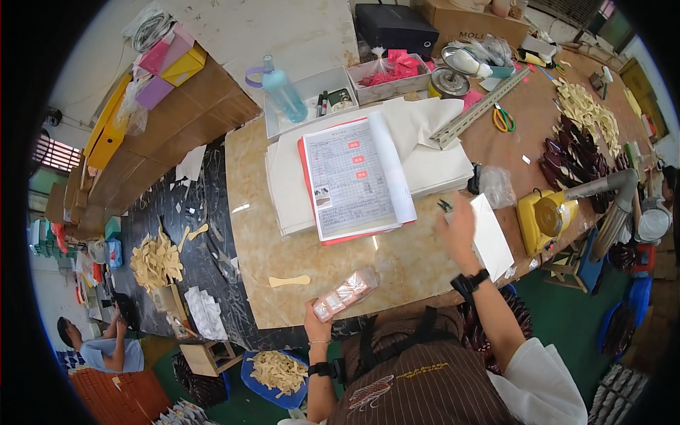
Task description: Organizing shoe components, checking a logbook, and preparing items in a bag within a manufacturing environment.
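Note:
My left hand (319,324) grips a clear plastic packet (346,294) with pinkish contents above the table's near edge. My right hand (460,225) is closed round a small dark tool with two points (444,206), perhaps snips; its handles are hidden in my palm. Just right of that hand lies a white block or pad (491,237). Beyond both hands, a red-backed clipboard (309,191) carries a written form sheet (352,180) with the upper sheets curled aside. A single beige, bone-shaped piece (289,281) rests on the marbled board (258,248), left of the packet.
At the back stand a blue bottle (283,92), a white tray (273,126) and a metal ruler (482,108). Green-and-orange scissors (503,119) and a yellow machine (545,218) are to the right. Beige pieces (156,261) are piled left. Another person (110,347) works far left.

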Demonstrator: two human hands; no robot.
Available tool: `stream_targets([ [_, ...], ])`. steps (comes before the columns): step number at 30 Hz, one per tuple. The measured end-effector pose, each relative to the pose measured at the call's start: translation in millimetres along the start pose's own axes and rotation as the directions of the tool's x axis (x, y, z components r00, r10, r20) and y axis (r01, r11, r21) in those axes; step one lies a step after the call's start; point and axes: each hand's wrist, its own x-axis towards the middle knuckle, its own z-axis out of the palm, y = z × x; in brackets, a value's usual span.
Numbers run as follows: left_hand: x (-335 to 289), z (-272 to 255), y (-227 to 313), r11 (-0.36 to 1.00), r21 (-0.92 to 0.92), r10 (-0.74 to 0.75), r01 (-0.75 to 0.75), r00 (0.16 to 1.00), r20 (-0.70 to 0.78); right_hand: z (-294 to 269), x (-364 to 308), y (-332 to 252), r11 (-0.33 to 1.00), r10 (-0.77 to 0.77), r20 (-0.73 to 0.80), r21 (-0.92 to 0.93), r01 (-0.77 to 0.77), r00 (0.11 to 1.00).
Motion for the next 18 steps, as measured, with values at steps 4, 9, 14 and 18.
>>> stream_targets([
  [4, -1, 0, 7, 0.999, 0.048, -0.02, 0.019, 1.0, 0.009, 29, 48, -74, 0.995, -0.089, -0.051, -0.04, 0.087, 0.995],
  [9, -2, 4, 4, 0.998, -0.001, -0.057, 0.057, 0.998, 0.014, 63, 86, -85, 0.987, 0.159, 0.162, -0.023, -0.157, 0.974],
  [14, 2, 6, 0, 0.998, 0.001, -0.06, 0.06, 0.998, 0.018, 81, 97, -52, 0.985, 0.145, 0.179, 0.068, -0.159, 0.973],
  [18, 4, 0, 3, 0.998, -0.009, -0.061, 0.061, 0.998, 0.014, 71, 105, -51, 0.927, 0.236, 0.351, 0.198, -0.318, 0.906],
])
